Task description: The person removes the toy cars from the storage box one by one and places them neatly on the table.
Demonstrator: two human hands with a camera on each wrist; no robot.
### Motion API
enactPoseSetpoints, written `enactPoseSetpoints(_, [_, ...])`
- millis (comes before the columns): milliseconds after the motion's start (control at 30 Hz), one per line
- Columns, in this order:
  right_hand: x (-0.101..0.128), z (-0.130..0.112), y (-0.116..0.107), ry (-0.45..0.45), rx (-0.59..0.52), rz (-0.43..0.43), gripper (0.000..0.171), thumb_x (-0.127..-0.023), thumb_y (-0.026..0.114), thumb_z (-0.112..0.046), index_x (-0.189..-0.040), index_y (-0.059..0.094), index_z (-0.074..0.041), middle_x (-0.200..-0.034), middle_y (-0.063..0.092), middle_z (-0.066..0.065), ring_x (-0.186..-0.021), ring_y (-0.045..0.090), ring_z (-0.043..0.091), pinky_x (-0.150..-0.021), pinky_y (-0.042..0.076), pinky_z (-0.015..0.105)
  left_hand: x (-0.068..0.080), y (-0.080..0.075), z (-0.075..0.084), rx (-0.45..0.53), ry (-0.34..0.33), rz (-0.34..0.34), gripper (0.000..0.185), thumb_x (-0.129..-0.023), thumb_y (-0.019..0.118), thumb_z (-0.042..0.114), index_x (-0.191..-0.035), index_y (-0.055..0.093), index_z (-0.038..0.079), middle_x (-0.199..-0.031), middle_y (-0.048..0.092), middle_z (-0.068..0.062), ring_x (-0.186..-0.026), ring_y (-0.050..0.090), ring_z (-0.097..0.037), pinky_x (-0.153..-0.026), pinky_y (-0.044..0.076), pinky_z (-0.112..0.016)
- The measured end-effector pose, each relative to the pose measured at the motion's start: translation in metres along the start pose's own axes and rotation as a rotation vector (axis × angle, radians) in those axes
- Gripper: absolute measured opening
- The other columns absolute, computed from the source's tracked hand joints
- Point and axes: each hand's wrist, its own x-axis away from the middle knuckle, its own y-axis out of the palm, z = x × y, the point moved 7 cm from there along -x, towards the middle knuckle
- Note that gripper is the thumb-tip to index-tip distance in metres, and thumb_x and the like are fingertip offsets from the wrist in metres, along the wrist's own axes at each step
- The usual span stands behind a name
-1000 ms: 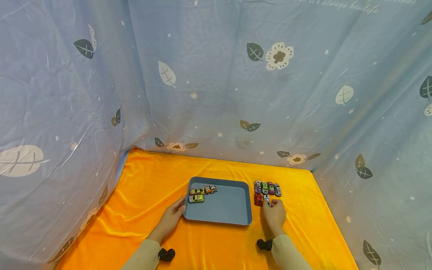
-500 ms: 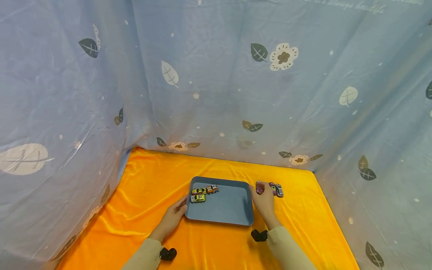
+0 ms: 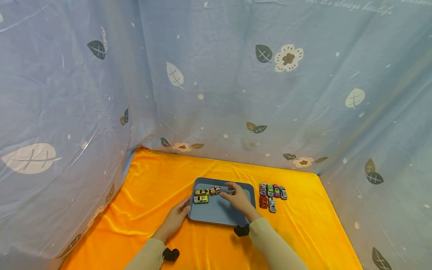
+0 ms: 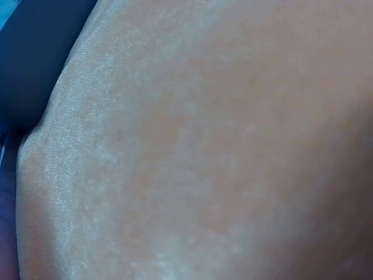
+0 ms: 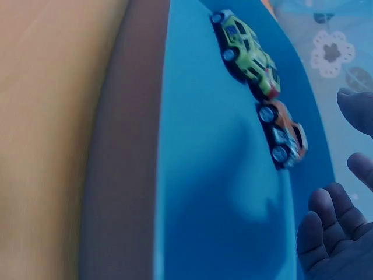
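The right hand (image 3: 239,198) hovers over the tray (image 3: 219,215), fingers loosely spread and holding nothing, just at 3 o'clock of the orange car (image 3: 215,190). The left hand (image 3: 178,216) rests at the tray's 9 o'clock rim, its grasp hard to tell. A careful reach should avoid nudging the yellow cars (image 3: 201,196). Six more cars (image 3: 272,195) sit on the orange cloth (image 3: 152,195) of the table; blue curtains (image 3: 216,82) enclose it.

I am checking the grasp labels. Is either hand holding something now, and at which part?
The left hand rests against the near left edge of the tray. The right hand is over the tray; whether it pinches anything cannot be told.
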Motion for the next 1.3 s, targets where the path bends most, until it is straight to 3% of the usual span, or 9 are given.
enactPoseSetpoints(333, [-0.013,0.004,0.018,-0.003,-0.004,-0.039,0.057,-0.091,0.069,-0.031,-0.142,0.049,-0.016,-0.138,0.042,0.018,-0.106,0.051,0.029,-0.079,0.051,0.041,-0.001,0.000,0.002,-0.013,0.020,-0.002,0.047,-0.102,0.051,0.023,-0.148,0.042,0.021,-0.147,0.045,-0.006,-0.135,0.040,-0.028,-0.108,0.035,-0.047])
enactPoseSetpoints(567, [-0.022,0.003,0.030,-0.037,0.126,-0.049,0.055,-0.092,0.068,-0.024,-0.143,0.048,-0.017,-0.124,0.040,0.018,-0.090,0.051,0.023,-0.071,0.048,0.035,0.002,0.001,0.002,0.002,0.023,-0.001,0.046,-0.102,0.050,0.018,-0.148,0.042,0.019,-0.147,0.044,-0.009,-0.135,0.039,-0.029,-0.108,0.035,-0.046])
enactPoseSetpoints(733, [-0.025,0.006,0.034,-0.031,0.153,-0.048,0.054,-0.092,0.069,-0.022,-0.142,0.049,-0.017,-0.122,0.040,0.017,-0.086,0.049,0.022,-0.073,0.046,0.037,0.003,0.003,0.001,0.005,0.021,-0.007,0.046,-0.103,0.049,0.018,-0.149,0.042,0.019,-0.148,0.043,-0.009,-0.136,0.038,-0.029,-0.109,0.034,-0.046])
enactPoseSetpoints(933, [-0.027,0.006,0.033,-0.041,0.192,-0.009,0.046,-0.092,0.069,-0.022,-0.136,0.055,-0.014,-0.117,0.045,0.017,-0.090,0.051,0.024,-0.081,0.048,0.045,0.005,0.004,0.006,0.018,0.044,-0.021,0.047,-0.103,0.049,0.018,-0.149,0.041,0.015,-0.149,0.042,-0.011,-0.137,0.036,-0.031,-0.109,0.032,-0.048])
enactPoseSetpoints(1167, [-0.029,0.008,0.033,-0.044,0.201,0.018,0.031,-0.093,0.066,-0.020,-0.121,0.059,-0.009,-0.107,0.047,0.013,-0.084,0.047,0.023,-0.074,0.044,0.040,0.003,0.002,0.003,0.016,0.033,-0.013,0.047,-0.102,0.051,0.020,-0.149,0.042,0.020,-0.148,0.043,-0.008,-0.137,0.036,-0.028,-0.110,0.031,-0.047])
enactPoseSetpoints(1300, [-0.030,0.007,0.032,-0.045,0.214,0.033,0.027,-0.091,0.070,-0.020,-0.113,0.059,-0.007,-0.101,0.051,0.009,-0.085,0.048,0.022,-0.078,0.045,0.041,0.002,0.001,0.003,0.020,0.036,-0.010,0.047,-0.102,0.050,0.020,-0.149,0.041,0.019,-0.148,0.042,-0.009,-0.137,0.036,-0.029,-0.109,0.032,-0.047])
